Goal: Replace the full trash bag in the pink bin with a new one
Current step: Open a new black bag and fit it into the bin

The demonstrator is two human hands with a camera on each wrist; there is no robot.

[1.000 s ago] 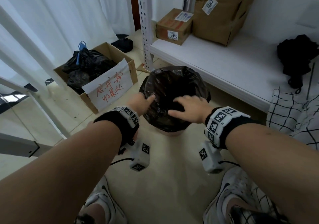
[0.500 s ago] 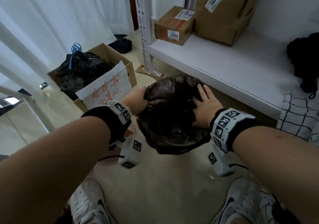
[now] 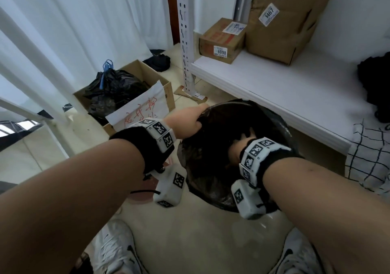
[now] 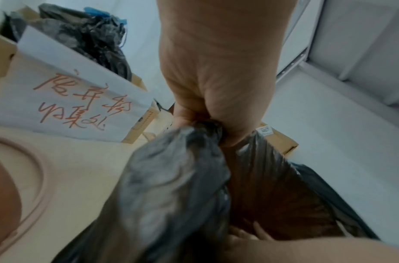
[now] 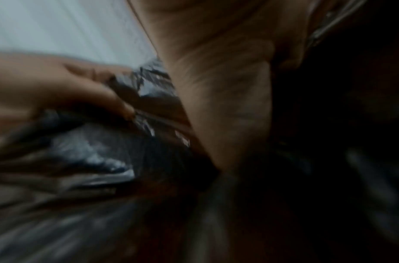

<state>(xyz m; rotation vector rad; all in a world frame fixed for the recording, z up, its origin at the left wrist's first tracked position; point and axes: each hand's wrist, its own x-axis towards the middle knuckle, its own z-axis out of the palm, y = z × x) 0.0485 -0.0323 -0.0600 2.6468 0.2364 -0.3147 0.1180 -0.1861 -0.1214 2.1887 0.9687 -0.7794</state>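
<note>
Head view: left hand (image 3: 187, 122) fisted on trash bag (image 3: 213, 168) rim.

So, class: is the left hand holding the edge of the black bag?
Yes, the left hand pinches a bunched edge of the black bag.

- The trash bag (image 3: 213, 168) was thin black plastic film, crinkled and faintly glossy, bunched where the left hand (image 3: 185, 122) held it.
- The pink bin (image 4: 25, 178) looked like smooth, matt plastic.
- The box on the floor (image 3: 166, 90) was plain brown cardboard, fronted by a white paper sign (image 3: 145, 109) with red ink.
- The shelf (image 3: 285, 88) was matt white board on a painted, perforated metal post (image 3: 185, 31).
- The floor (image 3: 200, 231) was smooth and slightly shiny.
</note>
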